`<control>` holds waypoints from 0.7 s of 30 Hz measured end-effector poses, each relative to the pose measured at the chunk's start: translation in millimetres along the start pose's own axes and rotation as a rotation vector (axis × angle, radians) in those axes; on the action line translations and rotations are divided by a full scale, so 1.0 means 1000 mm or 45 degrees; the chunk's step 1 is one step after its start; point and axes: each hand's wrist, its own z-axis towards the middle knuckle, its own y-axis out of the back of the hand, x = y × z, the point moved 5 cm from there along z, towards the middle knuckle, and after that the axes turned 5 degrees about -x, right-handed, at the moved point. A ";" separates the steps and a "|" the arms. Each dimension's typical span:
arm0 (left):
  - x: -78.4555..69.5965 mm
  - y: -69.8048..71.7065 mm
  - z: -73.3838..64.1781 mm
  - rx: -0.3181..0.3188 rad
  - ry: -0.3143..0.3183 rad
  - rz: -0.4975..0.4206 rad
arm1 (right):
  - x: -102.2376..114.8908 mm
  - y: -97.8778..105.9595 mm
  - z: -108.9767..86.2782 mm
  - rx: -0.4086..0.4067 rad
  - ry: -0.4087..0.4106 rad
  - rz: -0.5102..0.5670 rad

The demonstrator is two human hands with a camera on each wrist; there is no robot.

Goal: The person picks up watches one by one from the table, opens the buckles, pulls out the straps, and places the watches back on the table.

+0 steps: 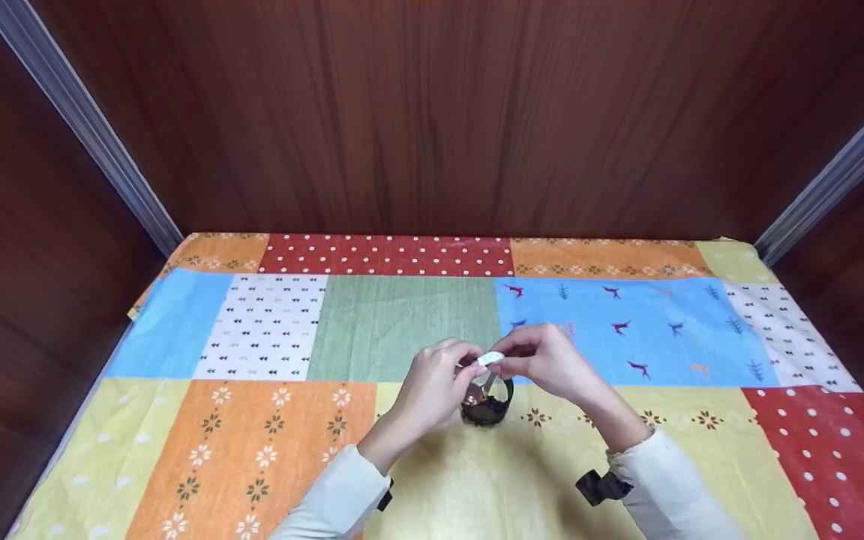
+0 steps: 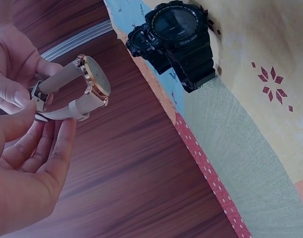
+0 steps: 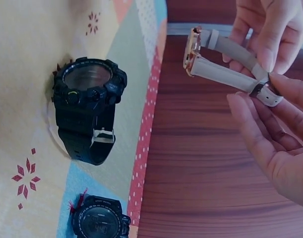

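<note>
Both hands hold a wristwatch with a rose-gold case and a pale strap (image 1: 490, 359) above the cloth. My left hand (image 1: 436, 382) pinches the strap from the left, and my right hand (image 1: 548, 361) pinches it from the other side near the buckle (image 3: 258, 89). The strap forms a loop, with the case (image 2: 96, 77) hanging away from the fingers. Below the hands stands a black digital watch (image 1: 484, 410), its strap curved into a loop. A second black watch (image 3: 100, 221) shows in the wrist views; I cannot make it out in the head view.
A patchwork-print cloth (image 1: 252, 450) covers the table. Dark wood panels (image 1: 432, 120) rise behind it and on both sides, with grey metal strips (image 1: 87, 112) at the corners. A black device (image 1: 603, 486) is strapped at the right wrist.
</note>
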 end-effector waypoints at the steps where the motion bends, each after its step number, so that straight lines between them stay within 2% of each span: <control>1: 0.001 0.000 0.000 0.002 0.006 -0.006 | -0.001 0.000 0.000 0.004 -0.020 0.035; 4: 0.002 0.001 0.000 0.007 0.020 -0.022 | -0.003 0.000 0.000 0.008 -0.074 0.125; 14: 0.005 0.001 0.001 0.014 0.043 -0.114 | -0.007 0.005 -0.002 -0.009 -0.166 0.274; 21: 0.006 0.002 0.000 0.018 0.075 -0.163 | -0.006 0.008 -0.003 -0.031 -0.183 0.340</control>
